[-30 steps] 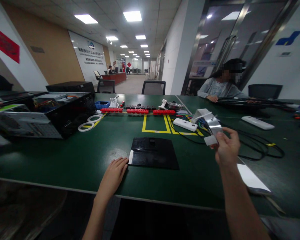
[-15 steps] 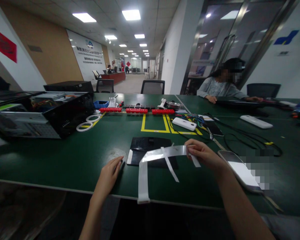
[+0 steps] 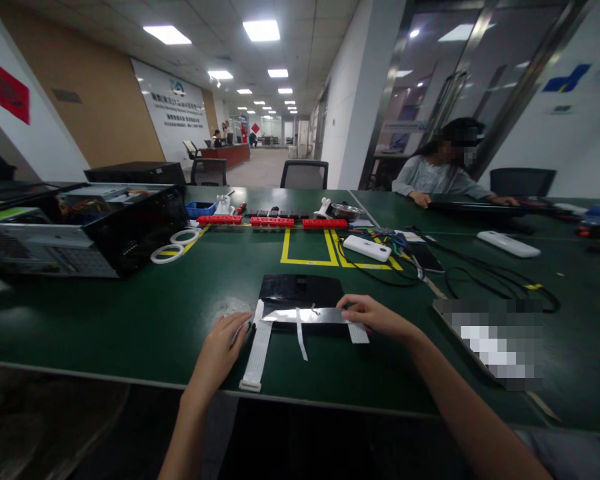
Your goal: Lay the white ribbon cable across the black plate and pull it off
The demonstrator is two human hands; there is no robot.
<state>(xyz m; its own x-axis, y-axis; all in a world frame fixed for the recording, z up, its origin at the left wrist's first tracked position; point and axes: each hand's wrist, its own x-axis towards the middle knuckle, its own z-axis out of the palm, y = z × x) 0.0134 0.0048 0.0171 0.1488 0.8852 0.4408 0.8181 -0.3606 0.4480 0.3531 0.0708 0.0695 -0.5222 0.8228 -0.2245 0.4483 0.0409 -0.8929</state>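
A white flat ribbon cable with a silvery middle stretch lies across a flat black panel on the table in front of me. Its connector end points toward the table's front edge, and a thin strip hangs from its middle. My right hand pinches the cable near its right end. At the panel's left side rests my left hand, its fingers curled close to the thumb beside the cable. A small dark tip shows at those fingers; what it belongs to I cannot make out.
An open computer case stands at the left, with white rings beside it. Red racks line the back. A white power bank, black cables and a phone lie rightward. Another person sits at the far right.
My right hand has moved left and slightly down with the cable, which now lies lower and flatter over the black panel. The connector end has swung left. My left hand has shifted slightly right.
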